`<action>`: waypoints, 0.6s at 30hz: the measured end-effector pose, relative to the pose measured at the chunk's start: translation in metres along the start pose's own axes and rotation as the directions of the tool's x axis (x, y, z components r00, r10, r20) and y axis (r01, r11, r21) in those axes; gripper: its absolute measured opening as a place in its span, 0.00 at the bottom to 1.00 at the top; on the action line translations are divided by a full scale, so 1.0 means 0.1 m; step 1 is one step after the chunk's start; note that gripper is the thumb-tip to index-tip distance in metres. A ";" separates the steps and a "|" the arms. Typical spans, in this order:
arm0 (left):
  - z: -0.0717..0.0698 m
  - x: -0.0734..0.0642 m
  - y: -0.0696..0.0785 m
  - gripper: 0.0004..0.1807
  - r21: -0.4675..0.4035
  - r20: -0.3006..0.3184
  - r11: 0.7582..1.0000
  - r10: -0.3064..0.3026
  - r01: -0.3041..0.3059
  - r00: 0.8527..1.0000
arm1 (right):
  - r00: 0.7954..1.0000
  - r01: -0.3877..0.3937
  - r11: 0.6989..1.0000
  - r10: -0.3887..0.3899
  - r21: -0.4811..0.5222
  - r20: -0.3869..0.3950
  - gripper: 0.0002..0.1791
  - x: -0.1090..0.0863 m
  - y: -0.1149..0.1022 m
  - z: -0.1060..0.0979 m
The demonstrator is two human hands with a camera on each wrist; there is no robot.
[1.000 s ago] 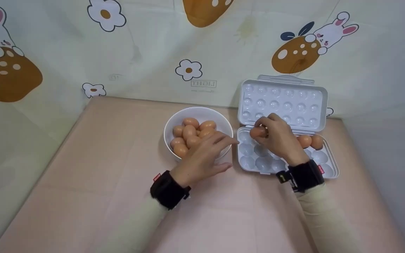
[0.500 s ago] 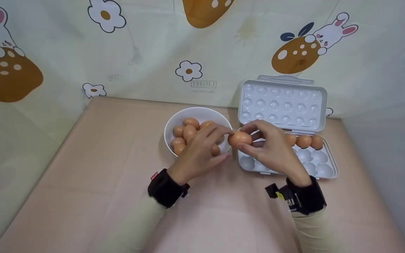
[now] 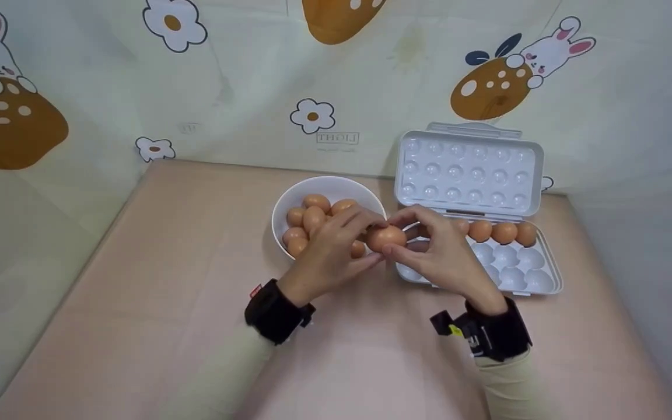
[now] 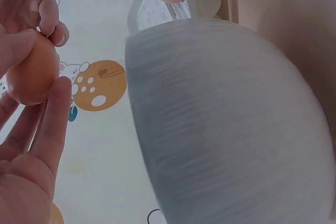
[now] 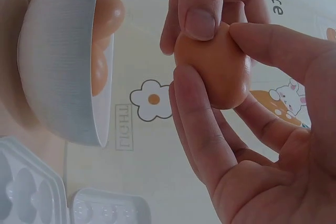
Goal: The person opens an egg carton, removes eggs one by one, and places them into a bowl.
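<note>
Between both hands, just right of the bowl's rim, a brown egg [image 3: 387,238] is held above the table. My left hand [image 3: 330,254] pinches its left end with thumb and fingers, over the right part of the bowl. From the right, my right hand [image 3: 452,259] grips the same egg; in the right wrist view its thumb and fingers [image 5: 202,114] lie on either side of the shell. The white bowl [image 3: 280,210] holds several brown eggs [image 3: 314,219], some hidden by my left hand. Several eggs [image 3: 504,233] sit in the back row of the egg box [image 3: 537,282].
The egg box's lid [image 3: 469,172] stands raised against the patterned cloth backdrop [image 3: 242,87]. Some front cups are bare; my right hand hides others. A pinkish-brown cloth covers the table [image 3: 155,280], which extends left of and in front of the bowl.
My right hand has moved left from over the egg box, carrying the egg to my left hand. My left hand's fingers have come into contact with it.
</note>
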State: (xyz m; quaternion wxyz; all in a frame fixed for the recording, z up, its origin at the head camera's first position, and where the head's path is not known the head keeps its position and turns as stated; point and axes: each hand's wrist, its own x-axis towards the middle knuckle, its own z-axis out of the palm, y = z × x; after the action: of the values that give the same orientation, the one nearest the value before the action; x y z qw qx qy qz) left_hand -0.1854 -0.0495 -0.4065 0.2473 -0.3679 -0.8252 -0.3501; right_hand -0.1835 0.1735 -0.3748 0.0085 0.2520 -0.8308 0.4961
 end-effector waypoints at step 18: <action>-0.14 0.00 -0.09 0.20 0.050 0.050 0.992 -0.122 0.120 0.991 | 0.996 0.087 0.989 -0.090 -0.122 -0.021 0.22 -0.08 0.10 -0.17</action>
State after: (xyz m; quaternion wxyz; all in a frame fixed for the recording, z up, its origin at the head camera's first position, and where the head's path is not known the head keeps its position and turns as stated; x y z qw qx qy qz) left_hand -0.1906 -0.0643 -0.4011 0.2123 -0.3204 -0.8601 -0.3353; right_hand -0.1855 0.1950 -0.3765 0.0569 0.2811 -0.8471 0.4474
